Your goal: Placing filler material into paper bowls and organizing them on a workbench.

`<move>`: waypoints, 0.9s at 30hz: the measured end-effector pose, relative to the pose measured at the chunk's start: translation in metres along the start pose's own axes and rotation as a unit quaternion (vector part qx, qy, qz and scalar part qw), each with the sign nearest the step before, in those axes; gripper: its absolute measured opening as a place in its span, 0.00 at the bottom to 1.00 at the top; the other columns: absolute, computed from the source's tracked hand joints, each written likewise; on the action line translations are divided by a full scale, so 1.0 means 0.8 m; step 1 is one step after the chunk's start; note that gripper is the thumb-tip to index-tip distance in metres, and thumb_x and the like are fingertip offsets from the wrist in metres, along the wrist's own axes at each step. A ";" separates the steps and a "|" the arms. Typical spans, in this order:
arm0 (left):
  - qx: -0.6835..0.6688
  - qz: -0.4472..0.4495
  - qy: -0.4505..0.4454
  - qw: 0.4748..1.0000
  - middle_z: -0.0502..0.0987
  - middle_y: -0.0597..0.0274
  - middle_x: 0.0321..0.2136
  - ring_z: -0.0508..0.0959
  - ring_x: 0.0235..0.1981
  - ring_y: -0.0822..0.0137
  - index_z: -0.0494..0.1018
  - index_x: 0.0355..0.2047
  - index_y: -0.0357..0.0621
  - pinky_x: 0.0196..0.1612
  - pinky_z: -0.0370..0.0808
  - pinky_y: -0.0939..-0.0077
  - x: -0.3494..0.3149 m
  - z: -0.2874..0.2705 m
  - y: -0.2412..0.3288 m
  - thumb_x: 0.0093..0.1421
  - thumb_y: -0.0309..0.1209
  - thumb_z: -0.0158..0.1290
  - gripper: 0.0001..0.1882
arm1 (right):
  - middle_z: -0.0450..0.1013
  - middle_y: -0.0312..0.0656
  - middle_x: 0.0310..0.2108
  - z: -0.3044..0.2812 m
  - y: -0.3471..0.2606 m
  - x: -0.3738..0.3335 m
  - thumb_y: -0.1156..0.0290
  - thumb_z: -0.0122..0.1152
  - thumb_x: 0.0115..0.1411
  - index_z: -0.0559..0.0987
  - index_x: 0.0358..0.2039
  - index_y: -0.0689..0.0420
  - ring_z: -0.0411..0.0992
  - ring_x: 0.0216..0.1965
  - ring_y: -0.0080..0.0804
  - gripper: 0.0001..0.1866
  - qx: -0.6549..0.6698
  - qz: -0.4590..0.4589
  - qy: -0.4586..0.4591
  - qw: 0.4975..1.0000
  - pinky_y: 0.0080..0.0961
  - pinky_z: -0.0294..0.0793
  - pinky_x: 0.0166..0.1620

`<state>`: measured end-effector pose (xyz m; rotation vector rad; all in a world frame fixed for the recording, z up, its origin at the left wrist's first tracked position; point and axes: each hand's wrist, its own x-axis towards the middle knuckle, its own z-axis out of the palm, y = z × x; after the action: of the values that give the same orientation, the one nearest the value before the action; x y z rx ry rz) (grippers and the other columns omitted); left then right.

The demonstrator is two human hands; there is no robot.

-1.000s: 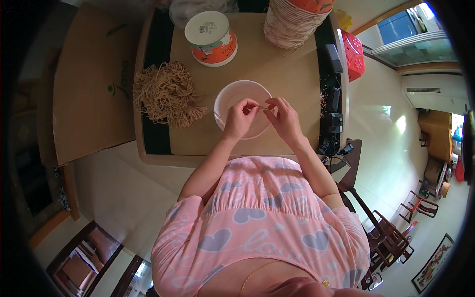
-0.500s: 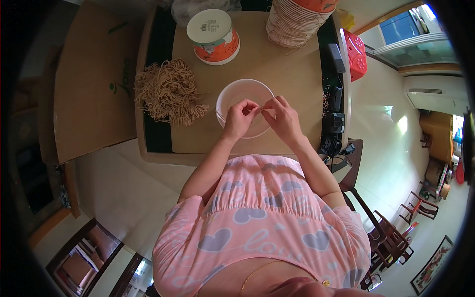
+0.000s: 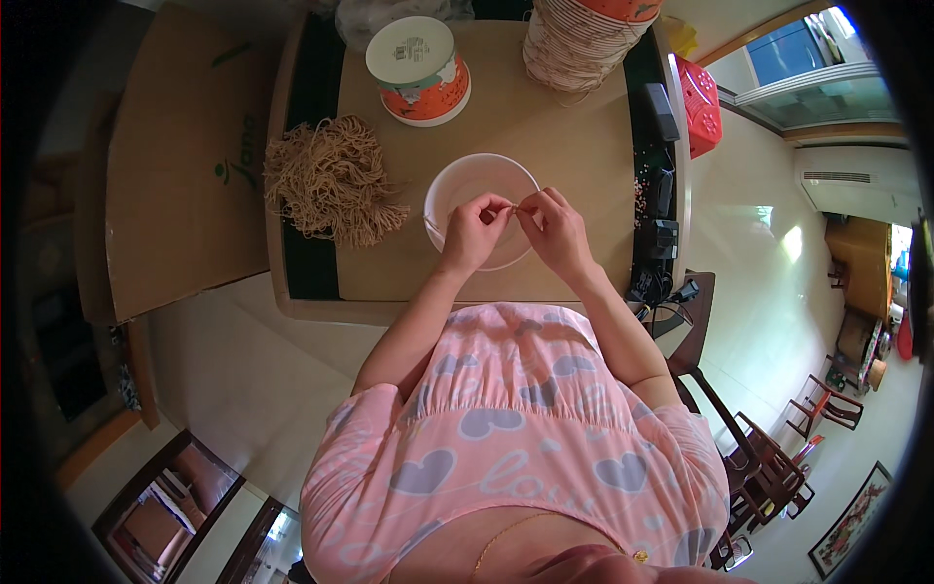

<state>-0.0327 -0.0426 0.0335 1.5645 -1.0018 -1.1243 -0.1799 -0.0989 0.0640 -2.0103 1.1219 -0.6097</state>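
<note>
- thin strand (image 3: pixel 515 209), just a tiny tan-looking bit between the fingertips, up over the right part of the white tub's opening. too small to tell if it's knotted or anything
- left hand (image 3: pixel 473 234): thumb and fingers pinched together on the strand's left side
- right hand (image 3: pixel 553 232): same kind of pinch from the other side, so the 2 hands pretty much meet at the fingertips
- white tub (image 3: pixel 448 185) is right below them, open side up, pale inside
- big messy heap of tan cord (image 3: pixel 331 185) to the left of the tub, well apart from it
- printed orange and green tub (image 3: pixel 425 102) further back, flipped with its pale base up
- back right, a tall orange-topped stack (image 3: pixel 581 54) with pale ridges, can't tell if those are rims or wound string
- all that sits on a table (image 3: pixel 389 284) with a brown top sheet and dark green sides
- black adapters (image 3: pixel 660 241) and cables along the right edge, red plastic thing (image 3: pixel 698 109) just past it
- large cardboard box (image 3: pixel 175 185) off to the left
</note>
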 end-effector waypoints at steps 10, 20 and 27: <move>0.009 0.011 0.006 1.000 0.77 0.69 0.23 0.74 0.23 0.81 0.74 0.30 0.38 0.27 0.70 0.86 -0.005 -0.003 -0.004 0.58 0.24 0.53 0.02 | 0.72 0.43 0.28 0.002 0.010 0.001 0.73 0.59 0.53 0.75 0.30 0.58 0.74 0.28 0.40 0.04 0.019 0.006 0.036 0.999 0.31 0.73 0.31; -0.053 0.000 0.025 0.998 0.76 0.68 0.22 0.74 0.23 0.80 0.74 0.30 0.38 0.27 0.70 0.85 -0.005 -0.010 0.000 0.58 0.24 0.53 0.02 | 0.73 0.43 0.32 0.000 0.007 0.002 0.72 0.58 0.55 0.75 0.33 0.56 0.75 0.29 0.43 0.05 -0.012 -0.015 -0.018 1.000 0.34 0.75 0.32; -0.061 -0.006 0.025 0.998 0.76 0.67 0.23 0.73 0.23 0.80 0.73 0.30 0.38 0.27 0.70 0.84 -0.005 -0.009 -0.002 0.58 0.24 0.52 0.02 | 0.75 0.43 0.32 0.003 0.001 0.002 0.71 0.57 0.56 0.76 0.33 0.56 0.75 0.29 0.43 0.05 0.002 -0.018 -0.010 1.000 0.33 0.74 0.31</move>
<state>-0.0266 -0.0367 0.0342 1.4954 -0.8770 -1.1281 -0.1781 -0.0998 0.0621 -2.0336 1.0730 -0.6075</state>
